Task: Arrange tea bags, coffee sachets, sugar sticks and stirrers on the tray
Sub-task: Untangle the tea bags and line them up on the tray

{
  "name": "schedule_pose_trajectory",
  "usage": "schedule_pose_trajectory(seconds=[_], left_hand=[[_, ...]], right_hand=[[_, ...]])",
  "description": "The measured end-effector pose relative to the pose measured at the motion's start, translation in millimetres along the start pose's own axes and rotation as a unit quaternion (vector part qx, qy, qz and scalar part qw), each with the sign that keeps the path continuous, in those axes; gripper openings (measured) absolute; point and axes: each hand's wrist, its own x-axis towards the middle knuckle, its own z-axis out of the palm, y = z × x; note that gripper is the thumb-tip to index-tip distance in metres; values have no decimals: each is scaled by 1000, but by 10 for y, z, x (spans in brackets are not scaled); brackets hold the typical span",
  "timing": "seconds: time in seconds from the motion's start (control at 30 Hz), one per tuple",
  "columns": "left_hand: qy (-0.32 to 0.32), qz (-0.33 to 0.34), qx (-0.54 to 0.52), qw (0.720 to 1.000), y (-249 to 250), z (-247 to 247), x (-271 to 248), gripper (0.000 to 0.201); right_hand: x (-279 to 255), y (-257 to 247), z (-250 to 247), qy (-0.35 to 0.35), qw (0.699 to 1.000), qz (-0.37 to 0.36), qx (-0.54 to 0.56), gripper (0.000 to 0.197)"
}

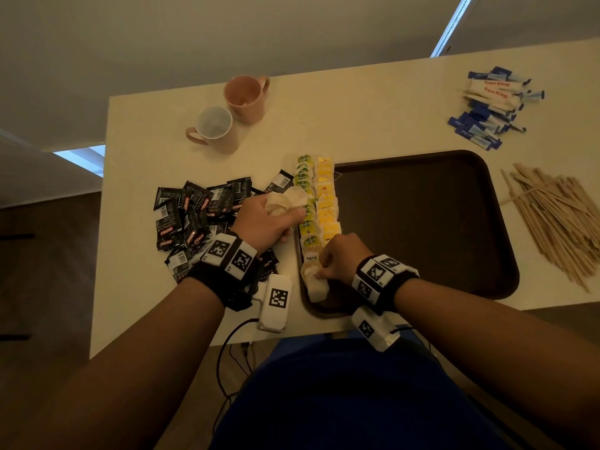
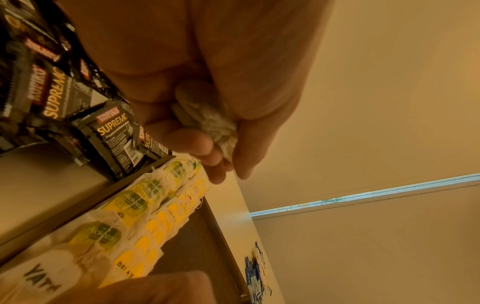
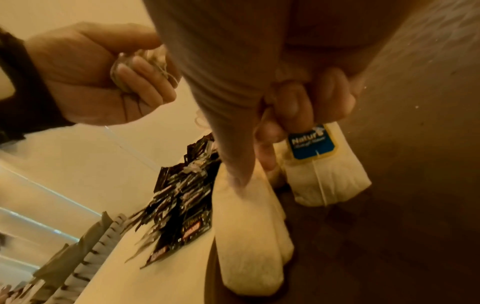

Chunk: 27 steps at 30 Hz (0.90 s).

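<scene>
A dark brown tray (image 1: 422, 222) lies on the cream table. Two rows of tea bags (image 1: 319, 203) with green and yellow tags line its left edge (image 2: 135, 218). My left hand (image 1: 276, 219) hovers just left of the rows, gripping a bunch of white tea bags (image 1: 285, 199) (image 2: 207, 121). At the tray's near left corner my right hand (image 1: 331, 264) pinches a white tea bag with a blue tag (image 3: 311, 148) against the tray floor; another pale tea bag (image 3: 249, 236) lies beside it. Black coffee sachets (image 1: 194, 216) are heaped left of the tray.
Blue and white sugar sticks (image 1: 490, 105) lie at the far right. Wooden stirrers (image 1: 552, 216) are piled right of the tray. Two pink mugs (image 1: 227, 118) stand at the back left. Most of the tray floor (image 1: 438, 248) is bare.
</scene>
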Motion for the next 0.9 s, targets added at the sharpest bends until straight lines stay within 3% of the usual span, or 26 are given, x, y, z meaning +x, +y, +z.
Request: schedule_pose_trajectory(seconds=[0.2,0.3,0.4,0.67,0.9], left_hand=[[-44,-19,-91,995,60,15,-84,8],[-72,-58,-190,977,78,11,-85,26],[-90,-74,-217,969,114,24,-81,40],[-147,-63,-166,973,140,84,-117,30],[-145,-54,-55,986,103,150,-17,41]], right_hand=[[-79,107,-218,94,992,-30,73,16],[-86,47,-320,155,968,-68,185,17],[-86,-90,-439,201,926,-97,304,21],[-105,-186,-573,179,878,-150,419,20],[-110,-70,-568,166,890,-139,402,8]])
